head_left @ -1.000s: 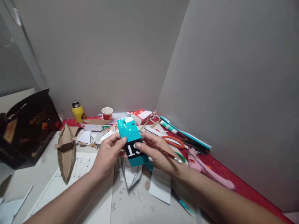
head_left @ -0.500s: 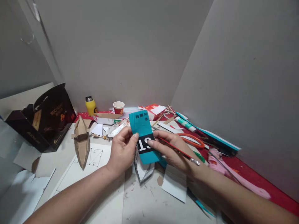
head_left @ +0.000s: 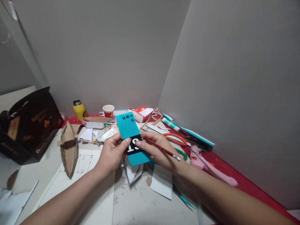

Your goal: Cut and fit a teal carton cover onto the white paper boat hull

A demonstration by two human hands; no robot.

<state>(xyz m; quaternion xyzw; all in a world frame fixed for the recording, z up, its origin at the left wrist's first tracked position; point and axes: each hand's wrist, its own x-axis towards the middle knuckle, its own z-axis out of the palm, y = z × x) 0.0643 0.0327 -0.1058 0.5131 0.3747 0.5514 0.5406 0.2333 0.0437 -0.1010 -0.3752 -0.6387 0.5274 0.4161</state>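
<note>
A strip of teal card (head_left: 128, 124) with a black band and white letters is held up over the table. My left hand (head_left: 110, 153) pinches its left edge, thumb on the printed face. On the other edge my right hand (head_left: 161, 153) grips the card, its thumb also on the black band. A red and black pencil (head_left: 164, 149) with a metal end lies across my right hand, tucked under the fingers; its tip is hidden. Beneath the card, a folded boat-like piece (head_left: 132, 175) with dark edges rests on the table, partly covered.
A brown cardboard boat (head_left: 69, 157) lies on a drawn paper sheet (head_left: 85, 162) at left, near a dark box (head_left: 44, 125). Behind stand a yellow bottle (head_left: 79, 110) and paper cup (head_left: 108, 110). At right are orange-handled scissors (head_left: 179, 140) and a pink glue gun (head_left: 217, 173).
The whole scene, hands included, has shifted left in view as the camera turned right. Both hands keep nearly the same hold on the card, and the pencil remains in my right hand.
</note>
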